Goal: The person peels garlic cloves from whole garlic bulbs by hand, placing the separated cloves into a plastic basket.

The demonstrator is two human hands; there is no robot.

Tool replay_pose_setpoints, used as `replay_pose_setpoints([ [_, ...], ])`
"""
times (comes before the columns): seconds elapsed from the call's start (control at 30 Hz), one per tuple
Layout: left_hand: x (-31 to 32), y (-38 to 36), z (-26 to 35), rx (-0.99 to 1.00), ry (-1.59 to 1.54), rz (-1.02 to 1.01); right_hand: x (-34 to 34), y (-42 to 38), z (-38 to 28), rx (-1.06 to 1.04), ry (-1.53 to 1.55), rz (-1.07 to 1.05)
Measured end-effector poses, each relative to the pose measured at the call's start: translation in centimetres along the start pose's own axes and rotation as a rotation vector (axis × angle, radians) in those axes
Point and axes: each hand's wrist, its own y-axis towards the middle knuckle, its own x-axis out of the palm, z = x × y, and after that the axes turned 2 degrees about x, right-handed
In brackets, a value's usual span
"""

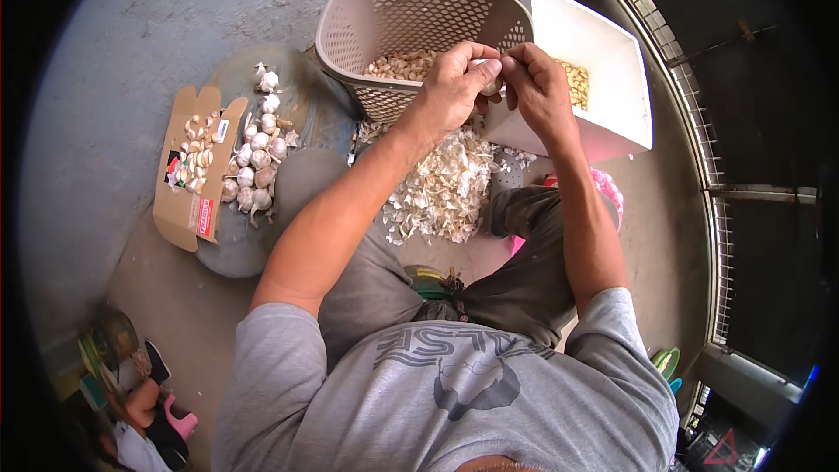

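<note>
My left hand (pixel 454 92) is closed around a pale piece of garlic (pixel 493 86), held up over the near right corner of a taupe plastic basket (pixel 350 70). Against the same garlic, my right hand (pixel 540 92) is closed in a pinch, thumb and forefinger meeting the left fingertips. Fingers partly hide the garlic. Inside the basket lie many loose garlic cloves (pixel 402 65). To its right stands a white foam box (pixel 612 79) with peeled cloves (pixel 577 85) in it. Papery garlic skins (pixel 447 188) are heaped below my hands, between my legs.
Whole garlic bulbs (pixel 260 157) lie on a round grey surface (pixel 236 245) at left. Beside them, a cardboard piece (pixel 179 214) carries cloves. A pink bag (pixel 607 188) is by my right knee. Another person (pixel 144 411) sits at lower left. A mesh-edged dark panel (pixel 769 122) borders the right.
</note>
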Motion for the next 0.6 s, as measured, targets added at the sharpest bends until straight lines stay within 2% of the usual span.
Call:
replay_pose_setpoints([
  [0.07, 0.2, 0.1, 0.2, 0.017, 0.017, -0.013, -0.2, 0.3, 0.4, 0.089, 0.045, -0.012],
  [0.17, 0.4, -0.3, 0.6, 0.050, -0.032, -0.032, -0.6, 1.6, 3.1, 0.155, 0.442, 0.022],
  [0.3, 0.0, -0.3, 0.6, 0.009, -0.116, -0.028, -0.7, 1.4, 2.3, 0.061, 0.343, -0.003],
  [0.53, -0.7, 0.1, -0.5, -0.004, -0.233, 0.094, -2.1, 0.4, 0.6, 0.102, 0.174, -0.437],
  [0.6, -0.9, 0.1, -0.5, -0.037, -0.246, 0.093, -2.0, 0.2, 0.9, 0.158, 0.293, -0.438],
])
